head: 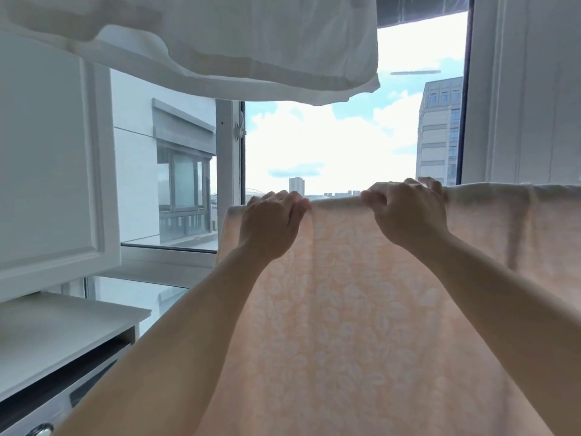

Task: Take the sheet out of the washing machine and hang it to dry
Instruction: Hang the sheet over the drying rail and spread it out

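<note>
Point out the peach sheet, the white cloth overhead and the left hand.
Peach sheet [352,303]: head view, patterned middle.
White cloth [251,42]: head view, hanging middle.
Left hand [272,223]: head view, back of hand gripping the sheet's top edge.

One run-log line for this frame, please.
stage: hanging | left hand: grips sheet top edge | right hand: grips same edge | sheet: draped, hanging down

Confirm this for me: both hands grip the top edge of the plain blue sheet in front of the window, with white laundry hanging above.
One detail is wrong: the sheet is not plain blue. The head view shows a pale peach fabric with a white leaf pattern. The rest holds: the left hand and right hand both grip its top edge in front of the window, and white laundry hangs above.
</note>
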